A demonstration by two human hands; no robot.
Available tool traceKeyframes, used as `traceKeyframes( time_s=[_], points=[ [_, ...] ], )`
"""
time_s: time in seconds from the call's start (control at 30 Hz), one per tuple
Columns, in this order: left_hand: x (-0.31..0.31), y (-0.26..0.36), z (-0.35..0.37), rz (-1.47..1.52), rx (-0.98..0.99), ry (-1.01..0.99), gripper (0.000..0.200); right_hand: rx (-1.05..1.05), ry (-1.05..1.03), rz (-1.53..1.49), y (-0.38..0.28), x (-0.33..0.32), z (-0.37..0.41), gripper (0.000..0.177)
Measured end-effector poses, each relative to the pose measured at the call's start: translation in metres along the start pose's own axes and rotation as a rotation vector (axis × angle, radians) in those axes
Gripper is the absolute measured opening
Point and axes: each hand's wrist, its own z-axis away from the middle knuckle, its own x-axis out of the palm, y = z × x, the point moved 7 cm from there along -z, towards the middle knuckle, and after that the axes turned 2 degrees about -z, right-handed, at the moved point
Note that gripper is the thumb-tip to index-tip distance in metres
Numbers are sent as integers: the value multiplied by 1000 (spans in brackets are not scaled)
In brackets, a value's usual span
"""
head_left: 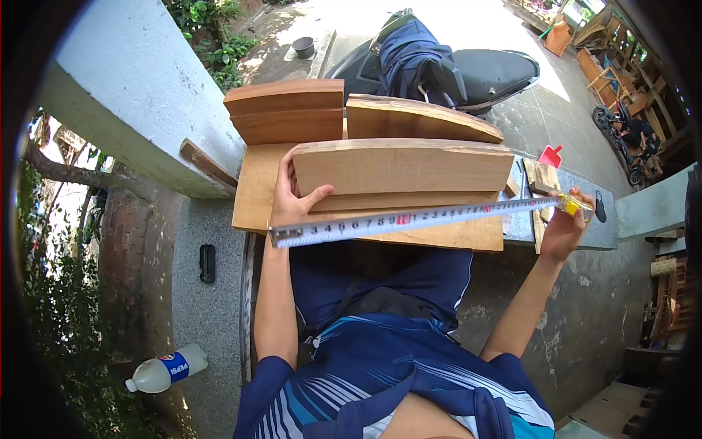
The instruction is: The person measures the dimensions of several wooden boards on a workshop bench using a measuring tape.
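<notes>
My left hand (291,192) grips the left end of a thick, slightly curved wooden plank (402,170), thumb on its near face and fingers behind the end. Beneath that plank, the edge of another wooden piece (409,201) shows. In my right hand (564,233) is the yellow-and-clear case of a tape measure (574,207), fingers wrapped round it. Its white blade (431,217) is drawn out leftward along the plank's near side, and the hooked end overlaps my left wrist in this view. A flat wooden board (256,192) lies under the pieces.
Two more curved wooden pieces stand behind, one at left (285,113) and one at right (417,117). A motorbike (482,73) is parked beyond. Left are a pillar (146,88), a black case (208,263) and a Pepsi bottle (172,368). Wood scraps (541,175) lie at right.
</notes>
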Motion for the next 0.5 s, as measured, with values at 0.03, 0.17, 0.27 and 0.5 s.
traceKeyframes(
  time_s=[0.03, 0.17, 0.27, 0.5],
  points=[
    [1, 4, 5, 59, -1, 25, 91, 37, -10, -36, 0, 2, 2, 32],
    [0, 18, 21, 104, 8, 51, 89, 26, 171, 55, -4, -13, 8, 35],
    [1, 57, 24, -52, 180, 15, 90, 17, 255, 110, -15, -20, 3, 34],
    [18, 243, -30, 22, 536, -59, 102, -98, 349, 191, -63, -27, -20, 32]
  ],
)
